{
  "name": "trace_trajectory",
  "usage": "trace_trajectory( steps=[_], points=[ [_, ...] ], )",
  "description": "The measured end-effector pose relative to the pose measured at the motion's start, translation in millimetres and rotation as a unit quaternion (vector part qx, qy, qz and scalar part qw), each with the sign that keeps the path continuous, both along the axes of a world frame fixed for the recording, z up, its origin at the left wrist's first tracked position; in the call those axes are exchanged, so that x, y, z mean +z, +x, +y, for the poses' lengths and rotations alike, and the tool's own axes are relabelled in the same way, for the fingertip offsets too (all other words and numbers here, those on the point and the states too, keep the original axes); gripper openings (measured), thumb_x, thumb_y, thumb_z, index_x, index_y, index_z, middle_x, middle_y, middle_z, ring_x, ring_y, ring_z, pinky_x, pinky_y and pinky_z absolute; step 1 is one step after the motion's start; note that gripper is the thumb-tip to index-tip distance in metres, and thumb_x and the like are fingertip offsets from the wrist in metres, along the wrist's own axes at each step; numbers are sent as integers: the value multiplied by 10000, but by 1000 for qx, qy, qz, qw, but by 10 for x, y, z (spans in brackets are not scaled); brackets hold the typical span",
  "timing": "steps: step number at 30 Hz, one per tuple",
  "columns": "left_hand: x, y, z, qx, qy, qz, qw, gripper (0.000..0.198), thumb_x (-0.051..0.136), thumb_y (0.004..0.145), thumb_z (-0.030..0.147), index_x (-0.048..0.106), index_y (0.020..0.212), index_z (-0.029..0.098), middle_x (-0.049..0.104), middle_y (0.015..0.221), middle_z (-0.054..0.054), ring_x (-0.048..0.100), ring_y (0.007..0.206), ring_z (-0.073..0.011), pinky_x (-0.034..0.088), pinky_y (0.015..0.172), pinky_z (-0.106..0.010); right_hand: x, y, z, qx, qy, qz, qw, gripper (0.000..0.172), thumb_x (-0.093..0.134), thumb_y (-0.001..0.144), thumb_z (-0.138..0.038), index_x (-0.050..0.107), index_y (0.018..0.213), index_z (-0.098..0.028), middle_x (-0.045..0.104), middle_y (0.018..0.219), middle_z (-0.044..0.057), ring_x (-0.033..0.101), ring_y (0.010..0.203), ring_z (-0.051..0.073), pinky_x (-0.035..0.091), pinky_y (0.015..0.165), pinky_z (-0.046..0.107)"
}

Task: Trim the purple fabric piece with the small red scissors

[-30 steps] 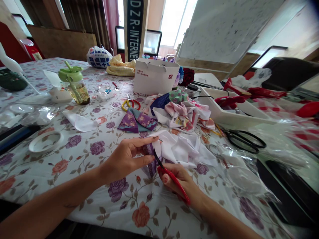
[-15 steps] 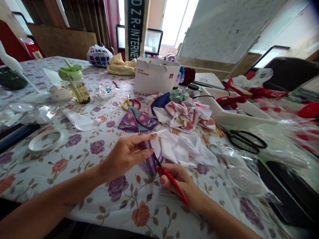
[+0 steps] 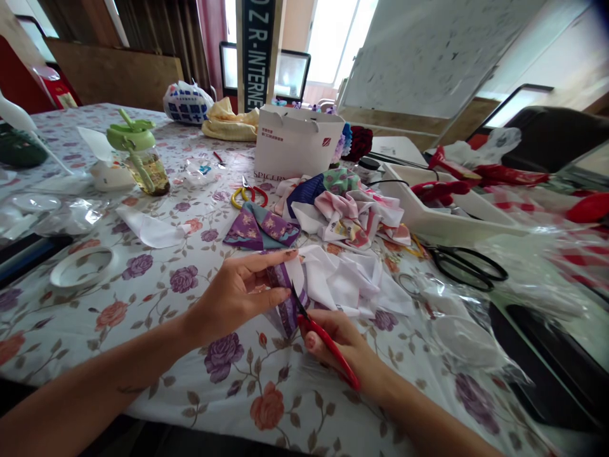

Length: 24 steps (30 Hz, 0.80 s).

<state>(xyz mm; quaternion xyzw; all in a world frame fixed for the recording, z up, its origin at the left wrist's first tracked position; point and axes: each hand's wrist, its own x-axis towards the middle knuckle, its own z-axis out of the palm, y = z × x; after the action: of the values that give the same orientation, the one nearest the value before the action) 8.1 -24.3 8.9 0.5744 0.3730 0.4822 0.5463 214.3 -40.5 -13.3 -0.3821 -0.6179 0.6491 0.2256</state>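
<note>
My left hand (image 3: 245, 285) pinches a strip of purple patterned fabric (image 3: 288, 314) with a pale side, thumb and fingers closed on it. My right hand (image 3: 340, 343) is wrapped round red-handled scissors (image 3: 328, 343). Their dark blades point up and left and lie against the fabric, close to my left thumb. How far the blades are apart is hard to make out. White cloth (image 3: 349, 279) lies crumpled just beyond my hands. Behind it are a folded purple and teal cloth (image 3: 261, 226) and a heap of printed fabric pieces (image 3: 347, 209).
Black scissors (image 3: 469, 266) and clear plastic bags (image 3: 471, 330) lie to the right, near a white bin (image 3: 428, 212). Red-and-yellow-handled cutters (image 3: 247, 195) rest in front of a white paper bag (image 3: 295, 143). A tape roll (image 3: 82, 266) and a green-lidded bottle (image 3: 137, 155) are at left.
The scissors and both hands stay at nearly the same place on the fabric. The fabric's purple edge shows a little more between my left fingers. The whole view has shifted slightly.
</note>
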Motion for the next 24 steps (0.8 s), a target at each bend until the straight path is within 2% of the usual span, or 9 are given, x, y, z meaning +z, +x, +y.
trace_trajectory(
  steps=[5,11,20,24],
  points=[
    [14,0,-23,-8,-17,4,1000,519,763,726,193,647,1231,225,620,1324,-66,661,1026,-201,549,839,-246,-28,14,0,17,14,17,1000,571,552,773,-713,361,625,-196,291,571,-65,245,514,75,144,476,260],
    [22,14,-23,-16,-18,8,1000,508,743,739,179,644,1235,222,646,1287,-65,659,1022,-205,551,839,-263,21,1,1,17,25,3,1000,581,550,760,-728,382,610,-192,316,565,-56,280,526,85,164,487,263],
    [25,23,-30,-24,-23,4,999,521,762,719,176,651,1225,233,672,1244,-61,673,959,-178,553,794,-227,53,-22,-8,2,21,10,1000,564,595,752,-687,356,599,-200,299,561,-63,230,522,80,150,480,258],
    [17,28,-37,-24,-32,-6,999,518,766,714,169,656,1216,237,671,1249,-54,670,1001,-186,555,817,-230,50,-29,-15,4,16,19,1000,546,601,765,-664,367,602,-197,306,556,-64,232,515,77,154,475,253]
  ],
)
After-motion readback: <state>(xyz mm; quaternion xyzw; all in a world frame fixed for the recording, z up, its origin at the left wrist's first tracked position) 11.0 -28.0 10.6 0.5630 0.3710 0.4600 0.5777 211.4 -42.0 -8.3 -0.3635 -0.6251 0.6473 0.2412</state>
